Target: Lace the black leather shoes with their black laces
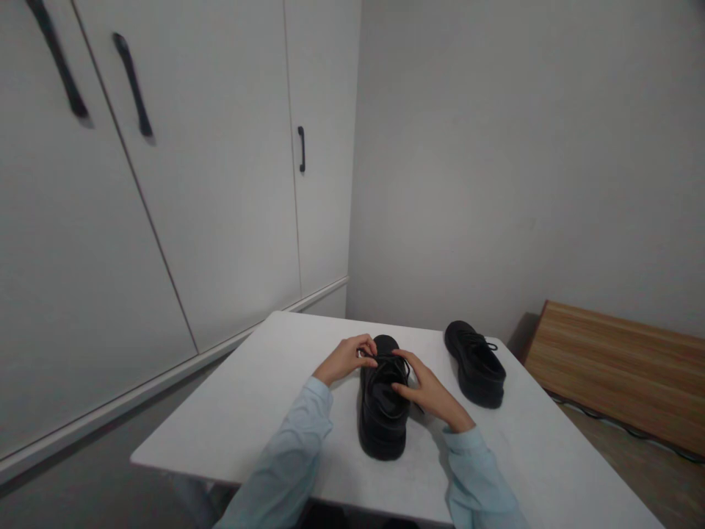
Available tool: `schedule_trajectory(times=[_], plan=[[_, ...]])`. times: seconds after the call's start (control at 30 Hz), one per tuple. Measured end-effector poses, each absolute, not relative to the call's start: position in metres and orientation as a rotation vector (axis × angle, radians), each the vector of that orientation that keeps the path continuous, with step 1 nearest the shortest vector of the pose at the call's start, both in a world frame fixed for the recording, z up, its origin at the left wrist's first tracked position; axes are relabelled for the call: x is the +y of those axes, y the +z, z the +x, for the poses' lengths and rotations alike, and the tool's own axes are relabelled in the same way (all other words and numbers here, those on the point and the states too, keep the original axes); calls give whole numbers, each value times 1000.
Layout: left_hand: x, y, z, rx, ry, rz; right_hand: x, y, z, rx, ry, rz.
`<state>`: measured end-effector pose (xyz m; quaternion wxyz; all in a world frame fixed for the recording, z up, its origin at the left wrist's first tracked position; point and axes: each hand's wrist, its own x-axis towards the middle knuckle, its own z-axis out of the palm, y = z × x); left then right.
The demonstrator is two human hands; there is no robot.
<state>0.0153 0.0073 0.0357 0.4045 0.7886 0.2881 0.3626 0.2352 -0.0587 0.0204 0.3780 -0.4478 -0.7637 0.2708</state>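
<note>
A black lace-up shoe (382,422) sits on the white table with its toe pointing away from me and its heel towards me. My left hand (349,358) is at the left of the lacing, its thumb and fingertips pinched on the black shoelace. On the right side my right hand (424,391) has its fingers at the lace by the eyelets, while the thumb reaches over the shoe's opening. The fingers partly cover the lacing, so the exact state of any knot is hidden. A second black shoe (476,367), its lace showing, lies apart at the right.
The white table (253,411) fills the lower middle. White cabinets (231,184) with dark handles run along the left, and a grey wall (523,162) stands behind. A wood-grain panel (622,367) is at the right, with a dark cable (622,426) along its lower edge.
</note>
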Motion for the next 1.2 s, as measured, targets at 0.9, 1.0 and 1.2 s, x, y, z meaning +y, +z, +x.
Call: schedule_trajectory(times=[0.9,1.0,1.2], plan=[[2,46,18,663,1091,1591,-60,24,232,-1809,580,-1192],[3,43,22,738,1066,1735,-59,25,232,-1772,528,-1226],[2,38,23,763,1047,2018,-56,25,234,-1685,505,-1255]])
